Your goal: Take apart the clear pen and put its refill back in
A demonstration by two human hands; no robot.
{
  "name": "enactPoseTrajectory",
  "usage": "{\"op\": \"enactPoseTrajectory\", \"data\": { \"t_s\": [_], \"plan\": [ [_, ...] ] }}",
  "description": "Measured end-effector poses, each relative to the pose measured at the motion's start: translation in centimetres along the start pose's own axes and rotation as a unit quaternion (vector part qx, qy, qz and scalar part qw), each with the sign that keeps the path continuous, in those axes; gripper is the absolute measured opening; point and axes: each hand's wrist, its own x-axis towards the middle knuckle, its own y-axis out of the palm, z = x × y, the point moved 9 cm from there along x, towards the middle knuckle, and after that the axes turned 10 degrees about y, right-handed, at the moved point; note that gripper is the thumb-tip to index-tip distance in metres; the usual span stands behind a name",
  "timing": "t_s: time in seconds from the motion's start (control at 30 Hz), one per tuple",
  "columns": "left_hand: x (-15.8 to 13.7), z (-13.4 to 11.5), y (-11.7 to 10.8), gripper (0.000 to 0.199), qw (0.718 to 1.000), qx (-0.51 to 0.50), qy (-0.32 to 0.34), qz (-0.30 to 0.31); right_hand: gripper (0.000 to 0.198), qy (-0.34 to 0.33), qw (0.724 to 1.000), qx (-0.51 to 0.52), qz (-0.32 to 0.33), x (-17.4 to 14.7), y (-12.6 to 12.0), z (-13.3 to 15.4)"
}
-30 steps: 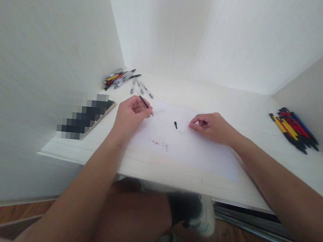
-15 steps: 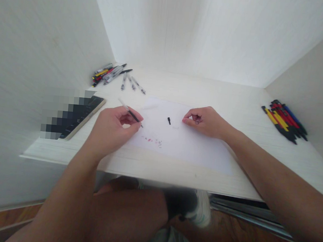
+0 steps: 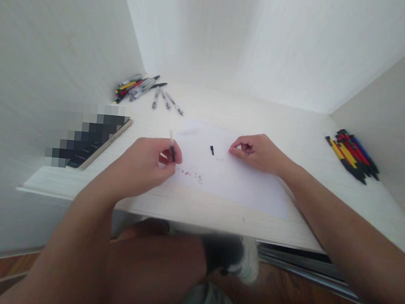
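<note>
1. Let the little black piece (image 3: 212, 150) be the middle of a clock, with 12 toward the back wall (image 3: 216, 35). It lies on the white paper (image 3: 249, 189), between the 2 hands.
2. At 8 o'clock is the left hand (image 3: 152, 164). Its fingers are pinched around a thin stick (image 3: 172, 149), clear on top and black lower down. The stick stands nearly upright. I can't see if its bottom end touches the paper.
3. At 3 o'clock the right hand (image 3: 254, 152) rests with its fingers curled. Its thumb and finger tips are close together, but I can't tell if they hold something.
4. At 7 o'clock there are small dark and pink marks (image 3: 195, 175) on the paper.
5. Near 10 o'clock, 3 clear pens (image 3: 166, 100) lie on the table (image 3: 283, 116), just beside a pile of mixed pens (image 3: 137, 87).
6. Far off at 3 o'clock is a bunch of yellow, red, blue and black pens (image 3: 353, 155).
7. At 9 o'clock a dark phone (image 3: 93, 145) lies near the left wall (image 3: 55, 54).
</note>
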Motion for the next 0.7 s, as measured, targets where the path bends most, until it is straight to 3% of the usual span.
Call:
{"op": "enactPoseTrajectory", "data": {
  "t_s": [0.33,0.7],
  "plan": [
    [0.13,0.37,0.06,0.025,0.999,0.018,0.024,0.018,0.015,-0.011,1.0,0.003,0.002,-0.08,-0.06,0.24],
    [0.34,-0.12,-0.18,0.031,0.999,0.03,0.001,0.039,0.015,-0.011,1.0,-0.001,0.002,-0.01,0.02,0.04]
  ]
}}
